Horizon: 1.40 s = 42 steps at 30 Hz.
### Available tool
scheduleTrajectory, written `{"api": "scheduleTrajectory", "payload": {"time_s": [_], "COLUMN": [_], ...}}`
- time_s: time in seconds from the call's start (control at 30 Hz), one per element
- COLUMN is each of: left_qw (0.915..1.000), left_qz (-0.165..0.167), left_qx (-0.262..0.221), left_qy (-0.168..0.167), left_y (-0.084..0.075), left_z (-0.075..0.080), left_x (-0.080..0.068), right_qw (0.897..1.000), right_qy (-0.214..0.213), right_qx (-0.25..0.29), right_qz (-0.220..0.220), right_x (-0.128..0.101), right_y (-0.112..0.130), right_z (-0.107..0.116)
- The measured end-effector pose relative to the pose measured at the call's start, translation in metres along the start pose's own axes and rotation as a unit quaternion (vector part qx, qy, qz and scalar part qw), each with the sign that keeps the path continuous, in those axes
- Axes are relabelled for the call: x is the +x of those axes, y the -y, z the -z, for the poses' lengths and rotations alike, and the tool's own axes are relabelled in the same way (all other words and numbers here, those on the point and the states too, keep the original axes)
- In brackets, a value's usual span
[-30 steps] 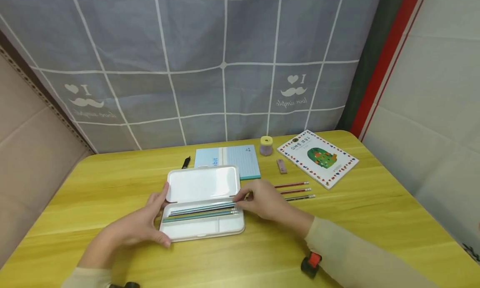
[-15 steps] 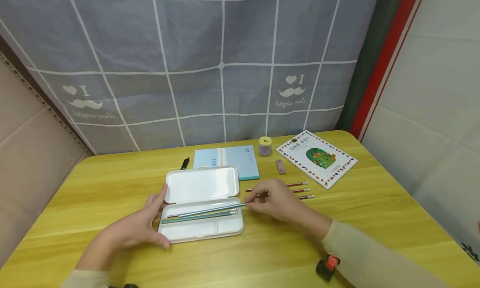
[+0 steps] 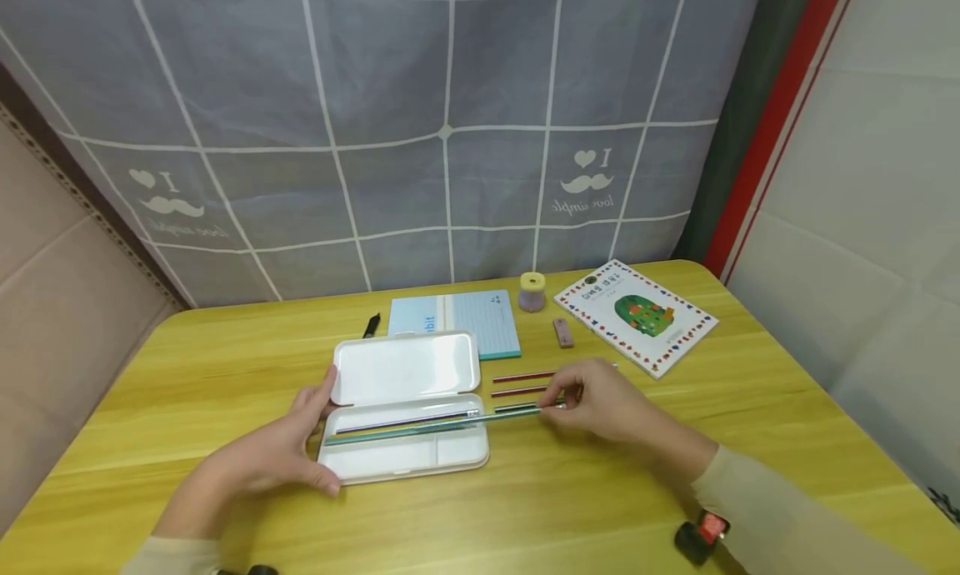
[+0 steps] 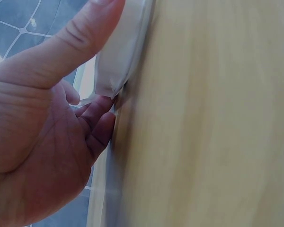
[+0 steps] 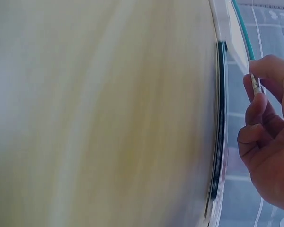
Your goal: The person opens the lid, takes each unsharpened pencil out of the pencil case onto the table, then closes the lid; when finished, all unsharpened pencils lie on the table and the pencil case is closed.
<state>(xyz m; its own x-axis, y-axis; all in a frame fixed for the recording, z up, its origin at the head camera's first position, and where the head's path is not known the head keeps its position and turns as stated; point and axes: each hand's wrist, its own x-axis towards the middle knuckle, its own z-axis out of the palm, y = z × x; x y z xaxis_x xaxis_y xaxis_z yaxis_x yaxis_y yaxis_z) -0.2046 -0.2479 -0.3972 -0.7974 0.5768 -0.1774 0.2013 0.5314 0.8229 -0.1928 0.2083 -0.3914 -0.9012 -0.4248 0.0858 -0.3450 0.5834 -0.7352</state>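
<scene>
A white pencil case (image 3: 382, 468) lies with its lid raised back. My left hand (image 3: 281, 450) grips its left end, thumb at the front corner and fingers behind; the left wrist view shows the fingers (image 4: 102, 127) at the case's edge. Pinched near its eraser end, a teal pencil (image 3: 510, 414) is held by my right hand (image 3: 600, 398) to the right of the case. Its other end still reaches over the case. Inside lie several pencils (image 3: 375, 433), among them dark, yellow and teal ones. The right wrist view shows the pencil (image 5: 244, 29) between thumb and fingers.
Two red pencils (image 3: 517, 391) and a dark one (image 3: 516, 407) lie right of the case, partly behind my right hand. Farther back are a blue notebook (image 3: 487, 321), a black pen (image 3: 372, 325), a pencil sharpener (image 3: 532, 293), an eraser (image 3: 563, 332) and a white booklet (image 3: 600, 304).
My right hand has moved right, drawing the teal pencil out of the case, over the pencils on the table. The left hand has stayed on the case.
</scene>
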Motion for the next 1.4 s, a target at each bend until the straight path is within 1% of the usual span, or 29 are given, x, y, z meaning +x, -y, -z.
{"api": "scheduleTrajectory", "payload": {"time_s": [0.23, 0.43, 0.77, 0.97, 1.17, 1.4], "left_qw": [1.0, 0.9999, 0.9997, 0.9999, 1.0, 1.0], "left_qz": [-0.001, -0.001, -0.005, 0.0, 0.001, 0.003], "left_qx": [0.009, 0.012, 0.023, 0.013, 0.008, 0.002], "left_qy": [0.0, 0.001, 0.004, 0.003, 0.004, 0.003], "left_y": [-0.001, -0.003, -0.002, -0.002, -0.002, -0.002], "left_z": [0.0, 0.001, 0.0, 0.0, 0.0, 0.0], "left_x": [0.0, 0.0, 0.0, -0.001, -0.001, -0.001], "right_qw": [1.0, 1.0, 0.999, 0.998, 0.998, 0.999], "right_qy": [-0.01, -0.01, -0.019, -0.023, -0.018, -0.018], "right_qx": [0.0, -0.001, -0.028, -0.03, -0.044, -0.042], "right_qz": [-0.014, -0.023, -0.031, -0.056, -0.033, -0.023], "right_x": [-0.017, -0.028, -0.043, -0.046, -0.045, -0.045], "right_y": [-0.016, -0.028, -0.041, -0.045, -0.048, -0.052], "right_z": [0.022, 0.038, 0.054, 0.059, 0.059, 0.057]}}
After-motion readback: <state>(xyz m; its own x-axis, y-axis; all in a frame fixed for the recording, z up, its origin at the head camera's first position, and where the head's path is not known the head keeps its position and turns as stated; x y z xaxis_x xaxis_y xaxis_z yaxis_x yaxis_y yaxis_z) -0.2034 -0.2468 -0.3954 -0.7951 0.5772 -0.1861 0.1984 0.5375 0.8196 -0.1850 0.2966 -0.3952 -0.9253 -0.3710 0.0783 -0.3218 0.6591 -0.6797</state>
